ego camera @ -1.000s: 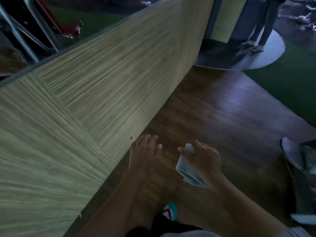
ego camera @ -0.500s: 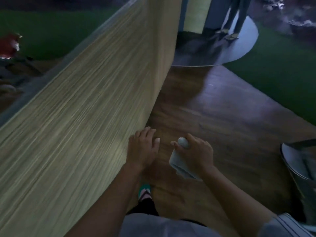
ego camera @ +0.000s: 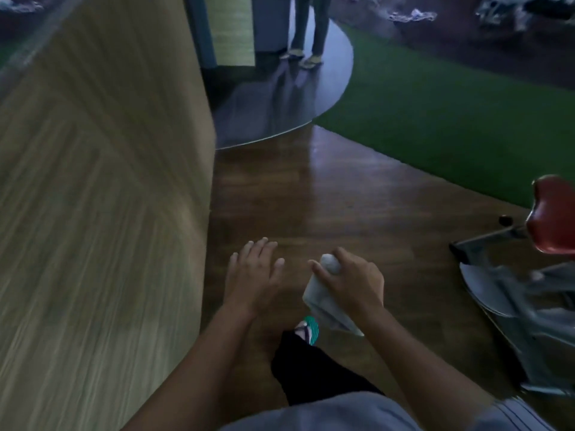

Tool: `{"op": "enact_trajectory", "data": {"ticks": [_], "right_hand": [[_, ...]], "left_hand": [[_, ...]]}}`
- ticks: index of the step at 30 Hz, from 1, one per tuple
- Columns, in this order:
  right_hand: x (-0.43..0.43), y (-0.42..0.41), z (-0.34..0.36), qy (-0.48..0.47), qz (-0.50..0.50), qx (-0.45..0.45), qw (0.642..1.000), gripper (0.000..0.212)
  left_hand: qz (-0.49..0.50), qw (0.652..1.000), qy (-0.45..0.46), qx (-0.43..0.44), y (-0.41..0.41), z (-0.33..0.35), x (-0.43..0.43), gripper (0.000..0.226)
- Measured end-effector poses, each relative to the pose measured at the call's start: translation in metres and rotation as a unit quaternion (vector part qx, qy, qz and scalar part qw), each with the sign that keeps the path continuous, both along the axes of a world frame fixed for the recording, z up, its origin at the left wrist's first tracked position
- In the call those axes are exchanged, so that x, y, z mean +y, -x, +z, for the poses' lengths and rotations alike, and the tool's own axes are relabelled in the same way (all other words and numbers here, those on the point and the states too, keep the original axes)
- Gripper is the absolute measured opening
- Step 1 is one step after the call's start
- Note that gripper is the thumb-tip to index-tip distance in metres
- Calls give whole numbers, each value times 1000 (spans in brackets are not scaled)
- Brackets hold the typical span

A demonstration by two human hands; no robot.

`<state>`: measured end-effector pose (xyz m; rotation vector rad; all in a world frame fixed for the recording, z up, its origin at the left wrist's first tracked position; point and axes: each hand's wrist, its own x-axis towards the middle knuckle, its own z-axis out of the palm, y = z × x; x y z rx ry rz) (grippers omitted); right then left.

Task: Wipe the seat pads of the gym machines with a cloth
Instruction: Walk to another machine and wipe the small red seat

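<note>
Below centre of the head view, held in the air over the wooden floor: the cloth, pale and bunched into a loose roll. The right hand grips it round the middle, fingers and thumb curled. One rounded end pokes out above the thumb and the rest hangs beneath the palm. It touches no pad.

Handling (judgement): light, soft, no stiffness, not fragile, and it will drape and fold on itself. The mid-roll hold suits carrying. For wiping, it would be better spread flat under the palm so more of its face meets the pad.

Left hand: beside the right, apart from the cloth, fingers straight and spread, holding nothing.

Seat pad: red, at the right edge, only partly in view, set on a grey machine frame, well apart from the cloth. Its surface looks smooth, so the cloth should glide on it.

Further out: pale striped partition at left, green turf beyond the floor, another person's legs far off at top. The picture is somewhat blurred.
</note>
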<state>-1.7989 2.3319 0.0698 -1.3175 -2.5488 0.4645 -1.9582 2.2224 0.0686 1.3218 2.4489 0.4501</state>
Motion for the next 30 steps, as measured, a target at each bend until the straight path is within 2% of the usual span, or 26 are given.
{"op": "enact_trajectory", "data": {"ticks": [2,8,11,15,17,20,23,30], "right_hand": [[48,14,5,1,-21,-3,1000,43],[184,58,15,-28,-82,-7,996,45],[244,73,11,-27,-127,-17,991,48],[332,92,-1,-48,-207,-12,977,48],[376,99,-3,-55,-257,-9,965,48],[429,105,1,-46,-317,3,947,46],[481,100,3,-37,-375,8,926,48],[581,44,-22,-53,-517,33,854,57]], "left_hand": [[-25,1000,13,-8,18,0,52,50],[-87,996,5,-20,67,9,204,47],[-137,991,10,-13,87,6,277,56],[-220,975,14,10,116,-1,392,46],[-266,963,9,26,127,0,455,47],[-335,941,4,35,133,12,535,63],[-404,914,23,40,128,12,611,52],[-529,848,13,36,64,-6,766,45]]}}
